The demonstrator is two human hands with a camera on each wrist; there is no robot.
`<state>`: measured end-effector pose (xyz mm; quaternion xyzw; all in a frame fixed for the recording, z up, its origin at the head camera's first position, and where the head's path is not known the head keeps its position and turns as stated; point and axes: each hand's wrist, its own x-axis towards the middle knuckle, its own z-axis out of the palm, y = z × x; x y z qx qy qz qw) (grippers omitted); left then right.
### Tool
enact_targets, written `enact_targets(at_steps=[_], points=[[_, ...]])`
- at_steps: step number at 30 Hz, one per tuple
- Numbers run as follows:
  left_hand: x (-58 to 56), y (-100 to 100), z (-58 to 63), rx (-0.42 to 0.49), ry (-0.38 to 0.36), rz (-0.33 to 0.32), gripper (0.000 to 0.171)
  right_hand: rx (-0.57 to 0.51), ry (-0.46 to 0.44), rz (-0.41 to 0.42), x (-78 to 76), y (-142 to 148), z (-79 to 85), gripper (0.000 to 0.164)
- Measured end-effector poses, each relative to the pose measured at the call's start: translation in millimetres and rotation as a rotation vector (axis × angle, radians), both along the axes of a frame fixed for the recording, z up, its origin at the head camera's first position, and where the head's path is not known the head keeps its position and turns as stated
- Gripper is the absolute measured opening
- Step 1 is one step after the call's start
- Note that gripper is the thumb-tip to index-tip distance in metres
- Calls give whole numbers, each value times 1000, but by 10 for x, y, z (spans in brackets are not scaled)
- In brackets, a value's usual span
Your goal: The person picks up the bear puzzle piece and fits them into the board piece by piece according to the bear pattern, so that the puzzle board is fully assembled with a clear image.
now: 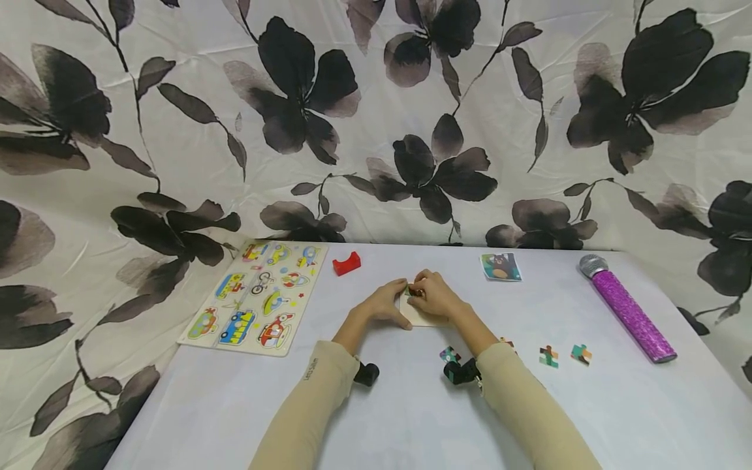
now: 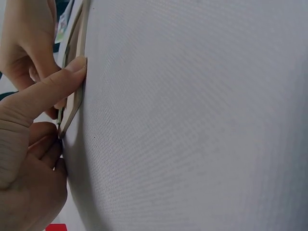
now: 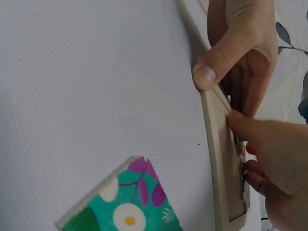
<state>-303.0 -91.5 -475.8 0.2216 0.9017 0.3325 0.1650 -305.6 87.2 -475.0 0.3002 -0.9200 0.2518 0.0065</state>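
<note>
A small wooden puzzle tray (image 1: pixel 427 318) lies on the table between both hands. My left hand (image 1: pixel 384 304) grips its left side, the thumb (image 2: pixel 57 86) on the near rim and the other fingers at the far side. Curled over the tray's upper part, my right hand (image 1: pixel 437 298) pinches at a small puzzle piece (image 1: pixel 416 292), mostly hidden by the fingers. In the right wrist view, the right fingers reach inside the tray's frame (image 3: pixel 214 159), beside dark pieces along its far edge. A teal puzzle piece with flowers (image 3: pixel 129 207) lies near the tray.
Loose puzzle pieces lie nearer me and to the right, including a green one (image 1: pixel 549 356) and an orange-teal one (image 1: pixel 581 354). A bear picture card (image 1: pixel 501 267), a glittery purple microphone (image 1: pixel 631 313), a red bracket-shaped block (image 1: pixel 346 264) and a vehicle puzzle board (image 1: pixel 252 297) surround the work.
</note>
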Motion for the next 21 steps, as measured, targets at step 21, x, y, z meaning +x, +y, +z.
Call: enact_targets(at_steps=[21], points=[[27,29,25,-23,25,1,101,-37,81,-74,-1,-42,-55,17]])
